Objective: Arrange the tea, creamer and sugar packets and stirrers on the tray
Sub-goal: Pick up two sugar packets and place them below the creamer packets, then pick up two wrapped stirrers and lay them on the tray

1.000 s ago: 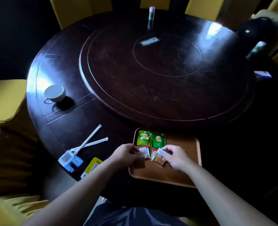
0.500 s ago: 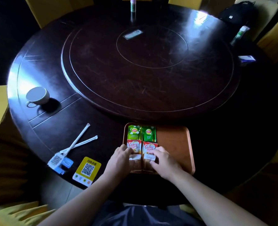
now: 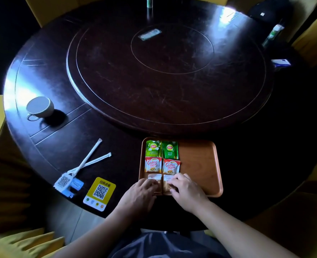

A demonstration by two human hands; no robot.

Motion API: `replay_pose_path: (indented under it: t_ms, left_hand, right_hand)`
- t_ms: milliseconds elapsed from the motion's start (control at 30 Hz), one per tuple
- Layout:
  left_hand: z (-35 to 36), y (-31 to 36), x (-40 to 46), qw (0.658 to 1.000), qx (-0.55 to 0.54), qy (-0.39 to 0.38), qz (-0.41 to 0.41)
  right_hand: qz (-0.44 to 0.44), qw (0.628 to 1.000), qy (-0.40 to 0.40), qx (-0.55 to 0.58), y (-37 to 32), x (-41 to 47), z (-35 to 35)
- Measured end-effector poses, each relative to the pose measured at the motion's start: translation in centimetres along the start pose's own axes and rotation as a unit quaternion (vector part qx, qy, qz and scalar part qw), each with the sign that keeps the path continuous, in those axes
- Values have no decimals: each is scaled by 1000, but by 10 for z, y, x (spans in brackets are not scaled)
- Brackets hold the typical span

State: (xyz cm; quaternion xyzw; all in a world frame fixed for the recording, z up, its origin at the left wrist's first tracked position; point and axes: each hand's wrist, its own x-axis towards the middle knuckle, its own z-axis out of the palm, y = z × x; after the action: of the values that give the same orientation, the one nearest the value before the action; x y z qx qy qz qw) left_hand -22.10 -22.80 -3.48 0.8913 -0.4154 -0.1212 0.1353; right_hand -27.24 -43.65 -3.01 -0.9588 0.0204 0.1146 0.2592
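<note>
An orange tray (image 3: 200, 164) lies at the near table edge. In its left half two green tea packets (image 3: 161, 149) lie side by side at the far end, with two red-and-white creamer packets (image 3: 162, 165) below them. Two brown sugar packets (image 3: 160, 180) lie nearest me. My left hand (image 3: 141, 194) rests its fingertips flat on the left sugar packet. My right hand (image 3: 185, 190) presses on the right one. Two white wrapped stirrers (image 3: 89, 161) lie crossed on the table, left of the tray.
A white cup (image 3: 39, 108) stands at the far left. A yellow QR-code card (image 3: 100, 193) and a blue-white tag (image 3: 68, 183) lie left of the tray. The raised turntable (image 3: 165, 71) fills the table centre, with a bottle (image 3: 149, 2) and small items at the far and right edges.
Both hands, which held the sugar packets above the tray a second ago, have laid them down below the creamers and now press them flat. The camera view has shifted.
</note>
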Motion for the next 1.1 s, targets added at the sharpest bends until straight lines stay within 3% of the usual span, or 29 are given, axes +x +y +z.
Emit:
replay_pose_path:
  t_ms: [100, 200, 567, 833, 1100]
  left_hand:
    - [-6, 1, 6, 998, 15, 38, 36]
    - [-8, 4, 9, 996, 28, 54, 63]
    - [-7, 5, 8, 999, 29, -35, 17]
    - [-38, -31, 3, 993, -38, -26, -105]
    - [-80, -122, -29, 949, -60, 39, -306]
  right_hand:
    - [15, 999, 26, 35, 1, 8, -6]
    - [35, 999, -9, 29, 1, 14, -9]
    - [33, 998, -46, -26, -4, 13, -8]
    - [13, 997, -64, -51, -31, 43, -27]
    - [-45, 990, -92, -93, -101, 106, -22]
